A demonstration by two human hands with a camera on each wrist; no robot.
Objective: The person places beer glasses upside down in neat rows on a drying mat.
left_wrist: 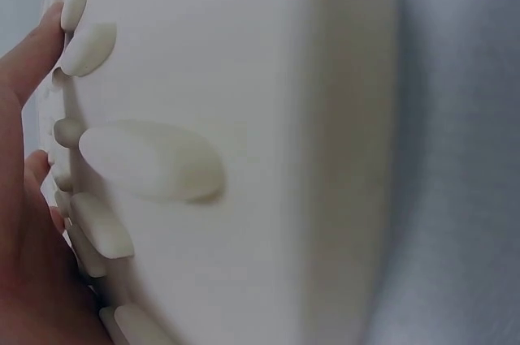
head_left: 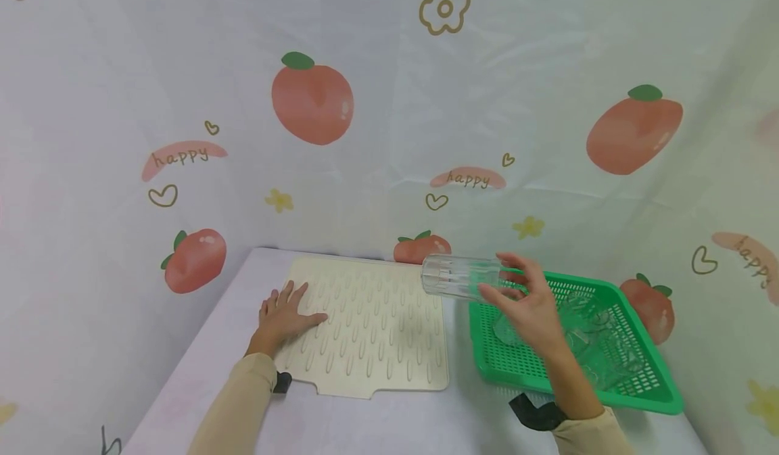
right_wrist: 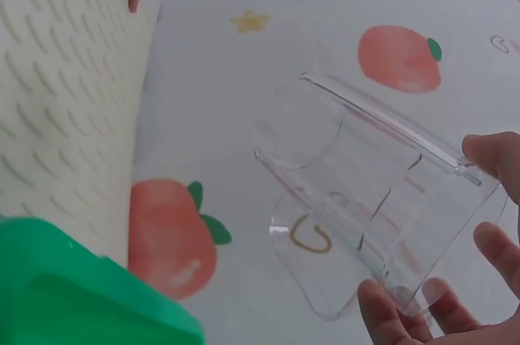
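My right hand holds a clear drinking glass by one end, thumb and fingertips around it. The glass lies sideways in the air, pointing left, over the gap between board and basket. In the right wrist view a clear loop like a handle hangs below the glass. My left hand rests with spread fingers on the left edge of a cream draining board with raised ridges. The left wrist view shows that hand beside the ridges up close.
A green perforated basket stands on the right of the white-covered table. Inside it lie several clear glass items, overlapping one another. Behind everything hangs a white cloth with printed fruit.
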